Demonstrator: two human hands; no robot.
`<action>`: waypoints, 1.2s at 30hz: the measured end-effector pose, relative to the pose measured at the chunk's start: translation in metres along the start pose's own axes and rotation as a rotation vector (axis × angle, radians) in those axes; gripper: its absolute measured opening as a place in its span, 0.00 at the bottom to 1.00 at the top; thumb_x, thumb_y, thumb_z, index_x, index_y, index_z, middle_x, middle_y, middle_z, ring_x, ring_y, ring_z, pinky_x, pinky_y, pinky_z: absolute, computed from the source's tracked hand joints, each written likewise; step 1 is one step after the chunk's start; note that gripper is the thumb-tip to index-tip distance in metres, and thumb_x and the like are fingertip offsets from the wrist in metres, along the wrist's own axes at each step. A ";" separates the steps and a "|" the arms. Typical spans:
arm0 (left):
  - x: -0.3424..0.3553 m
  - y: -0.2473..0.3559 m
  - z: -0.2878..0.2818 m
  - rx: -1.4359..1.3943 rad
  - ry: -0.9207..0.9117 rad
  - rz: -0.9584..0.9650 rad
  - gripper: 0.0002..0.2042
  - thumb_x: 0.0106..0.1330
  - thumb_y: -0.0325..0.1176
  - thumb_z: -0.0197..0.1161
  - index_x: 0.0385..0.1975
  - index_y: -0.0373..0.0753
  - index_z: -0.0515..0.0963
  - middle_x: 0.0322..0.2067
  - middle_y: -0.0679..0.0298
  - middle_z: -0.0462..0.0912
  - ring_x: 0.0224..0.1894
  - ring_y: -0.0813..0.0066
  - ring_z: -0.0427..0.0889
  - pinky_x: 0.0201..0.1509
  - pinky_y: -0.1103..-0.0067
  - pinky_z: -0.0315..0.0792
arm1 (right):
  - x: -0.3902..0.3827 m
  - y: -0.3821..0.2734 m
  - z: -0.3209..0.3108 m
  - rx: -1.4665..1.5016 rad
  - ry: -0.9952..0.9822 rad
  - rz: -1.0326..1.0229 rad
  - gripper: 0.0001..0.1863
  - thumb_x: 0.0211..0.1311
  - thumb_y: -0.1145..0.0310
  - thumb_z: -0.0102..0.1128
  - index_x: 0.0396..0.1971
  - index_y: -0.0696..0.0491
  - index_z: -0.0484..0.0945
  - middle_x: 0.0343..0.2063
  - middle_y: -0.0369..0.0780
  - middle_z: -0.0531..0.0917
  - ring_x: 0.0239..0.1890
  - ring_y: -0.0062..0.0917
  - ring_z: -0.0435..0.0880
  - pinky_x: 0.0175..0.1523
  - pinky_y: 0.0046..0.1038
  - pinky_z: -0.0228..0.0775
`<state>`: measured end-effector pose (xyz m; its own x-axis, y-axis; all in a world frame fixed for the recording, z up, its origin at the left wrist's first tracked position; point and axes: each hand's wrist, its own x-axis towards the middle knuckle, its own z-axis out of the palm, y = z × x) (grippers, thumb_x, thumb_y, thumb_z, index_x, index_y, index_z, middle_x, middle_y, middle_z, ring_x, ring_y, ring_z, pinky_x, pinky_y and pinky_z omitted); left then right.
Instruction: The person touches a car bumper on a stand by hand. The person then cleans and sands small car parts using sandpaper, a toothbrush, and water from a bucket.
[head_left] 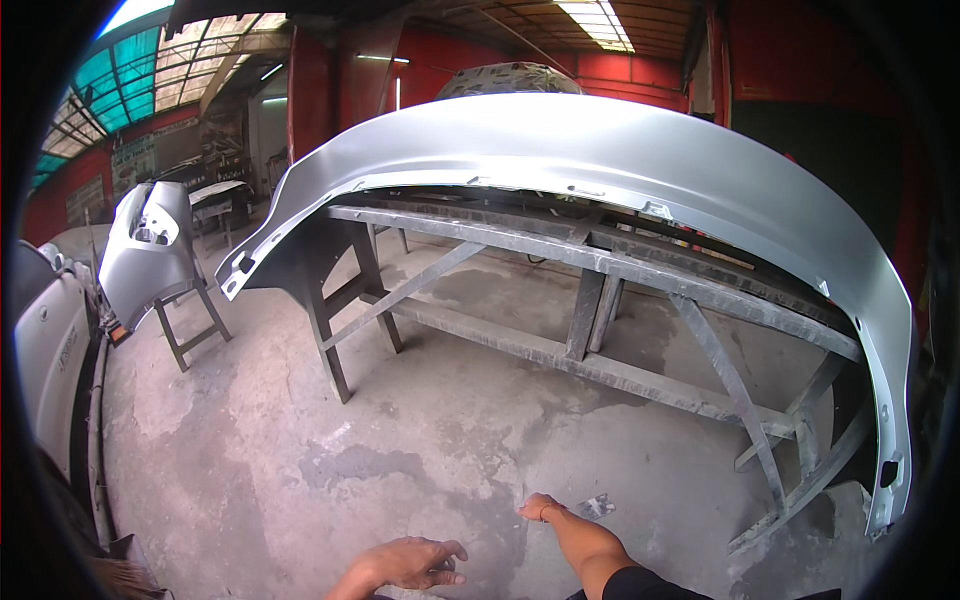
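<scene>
A long curved silver bumper panel (620, 130) arches across the view on a worn metal-grey trestle (480, 340), its ends hanging down left and right. My left hand (420, 562) is low in the centre, fingers curved and apart, holding nothing. To its upper right, my right hand (537, 508) has its fingers curled; whatever they hold, if anything, is hidden. Both hands are below the trestle in the view, over the concrete floor. A small flat scrap (592, 506) appears just behind my right forearm.
A second silver body panel (135, 270) stands on a dark stand (205, 335) at left. A light-coloured car (55, 350) and a pipe (98, 440) run along the left edge. Behind are another panel (220, 192), a covered vehicle (510, 78) and red walls (640, 75).
</scene>
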<state>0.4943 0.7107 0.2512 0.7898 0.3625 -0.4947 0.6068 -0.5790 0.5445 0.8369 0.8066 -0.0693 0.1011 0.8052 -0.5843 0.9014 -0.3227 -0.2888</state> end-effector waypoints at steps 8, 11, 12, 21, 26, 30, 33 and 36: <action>0.003 -0.011 0.005 0.001 0.015 0.053 0.29 0.69 0.58 0.51 0.58 0.40 0.67 0.44 0.52 0.83 0.50 0.53 0.79 0.55 0.65 0.71 | 0.019 0.004 0.012 -0.104 0.046 -0.002 0.30 0.59 0.39 0.48 0.38 0.52 0.84 0.37 0.44 0.85 0.43 0.39 0.83 0.51 0.37 0.73; 0.001 -0.009 0.004 -0.003 0.018 0.049 0.28 0.69 0.57 0.51 0.57 0.40 0.67 0.43 0.52 0.83 0.49 0.53 0.79 0.54 0.65 0.71 | 0.021 0.006 0.012 -0.068 0.011 -0.022 0.30 0.60 0.43 0.46 0.39 0.56 0.84 0.43 0.46 0.83 0.52 0.46 0.79 0.60 0.53 0.68; 0.001 -0.009 0.004 -0.007 0.020 0.046 0.28 0.69 0.57 0.51 0.57 0.40 0.67 0.43 0.52 0.83 0.49 0.53 0.79 0.54 0.65 0.71 | 0.021 0.006 0.012 -0.071 0.008 -0.025 0.30 0.60 0.43 0.46 0.39 0.56 0.84 0.43 0.46 0.83 0.52 0.46 0.79 0.60 0.53 0.68; 0.001 -0.008 0.007 0.003 0.044 0.064 0.28 0.69 0.57 0.51 0.57 0.40 0.67 0.44 0.53 0.83 0.50 0.53 0.79 0.55 0.65 0.71 | 0.028 0.014 0.020 -0.121 0.045 -0.027 0.31 0.61 0.39 0.45 0.31 0.54 0.84 0.32 0.43 0.85 0.37 0.36 0.84 0.47 0.36 0.74; -0.003 -0.013 0.012 -0.045 0.100 0.091 0.26 0.68 0.54 0.55 0.55 0.39 0.68 0.40 0.54 0.83 0.47 0.52 0.79 0.51 0.64 0.70 | 0.022 0.004 0.018 -0.139 0.038 -0.006 0.31 0.60 0.39 0.47 0.30 0.54 0.84 0.30 0.43 0.85 0.36 0.36 0.84 0.46 0.36 0.74; 0.000 -0.012 0.008 -0.020 0.089 0.106 0.25 0.68 0.54 0.55 0.55 0.40 0.68 0.40 0.53 0.83 0.47 0.53 0.79 0.51 0.64 0.70 | 0.024 0.013 0.019 -0.094 0.103 0.005 0.31 0.59 0.38 0.48 0.27 0.55 0.84 0.28 0.43 0.85 0.35 0.35 0.84 0.46 0.36 0.74; 0.004 -0.009 0.001 0.011 0.027 0.090 0.25 0.68 0.54 0.54 0.55 0.40 0.68 0.41 0.53 0.82 0.48 0.53 0.79 0.51 0.63 0.71 | 0.027 0.019 0.017 -0.085 0.093 0.037 0.31 0.58 0.40 0.48 0.27 0.55 0.84 0.27 0.43 0.84 0.33 0.35 0.84 0.45 0.36 0.74; -0.002 0.005 -0.002 0.073 -0.012 0.045 0.29 0.67 0.59 0.53 0.57 0.41 0.68 0.45 0.54 0.83 0.49 0.53 0.80 0.55 0.67 0.71 | 0.028 0.005 0.014 -0.070 -0.030 0.035 0.28 0.59 0.44 0.50 0.33 0.57 0.83 0.33 0.45 0.84 0.42 0.40 0.83 0.51 0.44 0.72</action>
<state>0.4960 0.7088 0.2559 0.8145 0.3265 -0.4795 0.5626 -0.6460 0.5159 0.8385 0.8202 -0.0976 0.1209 0.7784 -0.6160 0.9248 -0.3138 -0.2150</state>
